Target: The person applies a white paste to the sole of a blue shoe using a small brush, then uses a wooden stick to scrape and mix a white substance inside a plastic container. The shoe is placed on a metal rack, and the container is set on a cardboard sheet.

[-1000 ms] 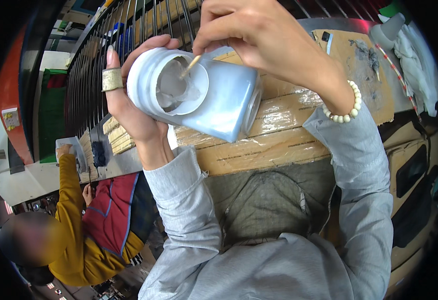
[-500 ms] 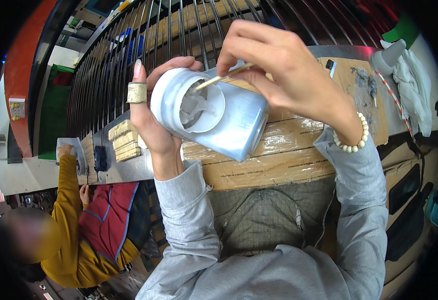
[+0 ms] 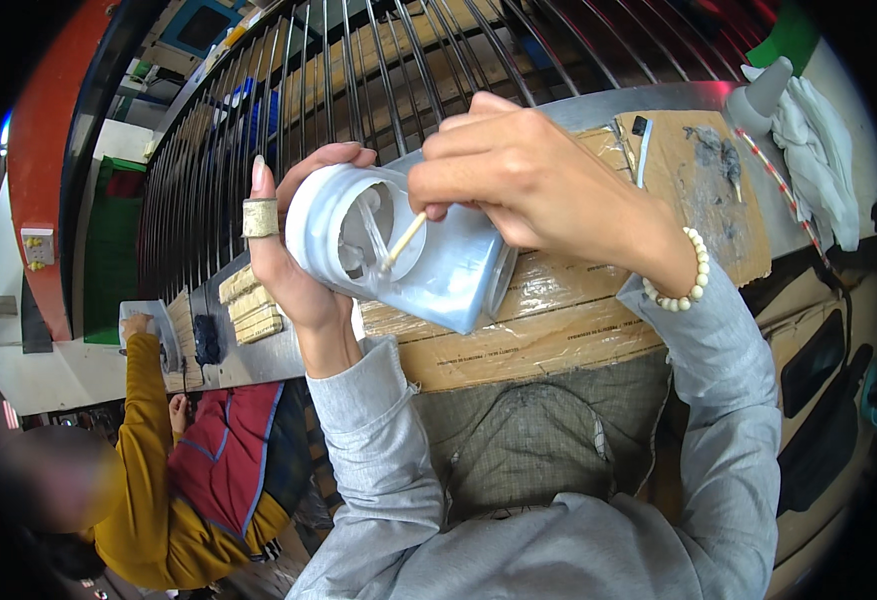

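My left hand, a pale wrap round its thumb, grips a translucent bluish plastic jar tipped on its side. Its wide white mouth faces right, and clear-grey sticky paste shows inside. In my right hand a thin wooden stick is pinched between thumb and fingers, its tip down at the lower lip of the mouth. A glossy strand of paste stretches inside the opening near that tip. Both hands are above the bench, and the fingers behind the jar are hidden.
Taped cardboard covers the bench, with a toothbrush and grey smears at right. Wooden blocks lie left. Dark metal bars rise behind. A white cloth lies far right. At left a co-worker in a mustard sleeve reaches into a container.
My right hand has come down and left, bringing the stick from inside the mouth to its lower lip. The jar has shifted slightly left and down in my left hand.
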Available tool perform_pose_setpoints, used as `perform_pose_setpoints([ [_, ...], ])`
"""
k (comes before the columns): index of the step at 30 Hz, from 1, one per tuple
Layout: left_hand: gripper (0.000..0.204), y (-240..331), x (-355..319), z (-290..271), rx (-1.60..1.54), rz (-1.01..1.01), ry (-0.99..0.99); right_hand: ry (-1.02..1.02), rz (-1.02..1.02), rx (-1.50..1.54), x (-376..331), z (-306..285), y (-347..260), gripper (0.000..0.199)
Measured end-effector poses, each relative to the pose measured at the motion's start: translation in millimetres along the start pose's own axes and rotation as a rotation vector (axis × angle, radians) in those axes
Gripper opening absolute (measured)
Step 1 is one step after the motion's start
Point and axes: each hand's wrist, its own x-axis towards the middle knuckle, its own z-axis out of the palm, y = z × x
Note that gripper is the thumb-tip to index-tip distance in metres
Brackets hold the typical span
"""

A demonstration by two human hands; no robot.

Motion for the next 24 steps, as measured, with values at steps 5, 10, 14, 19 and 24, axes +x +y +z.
perform_pose_setpoints([
  [5,0.07,-1.0,0.8,-0.1,-0.03,0.0,0.018,0.005,0.11,0.063,-0.8,-2.8,-5.6,0.009],
  [10,0.07,0.4,-0.3,-1.0,-0.006,-0.012,0.014,0.14,0.083,-0.077,5.7,-5.1,-9.6,0.007],
  [14,0.069,0.3,-0.2,-1.9,-0.022,-0.02,0.0,0.226,-0.066,-0.234,13.7,-5.8,-6.0,0.008],
  [19,0.069,-0.4,1.2,-3.8,-0.048,-0.012,-0.034,0.104,-0.033,-0.288,17.9,-0.4,-4.7,0.01],
  [24,0.069,-1.6,0.9,-4.7,-0.034,-0.007,-0.019,0.031,0.115,-0.116,9.5,-3.6,-10.4,0.012],
])
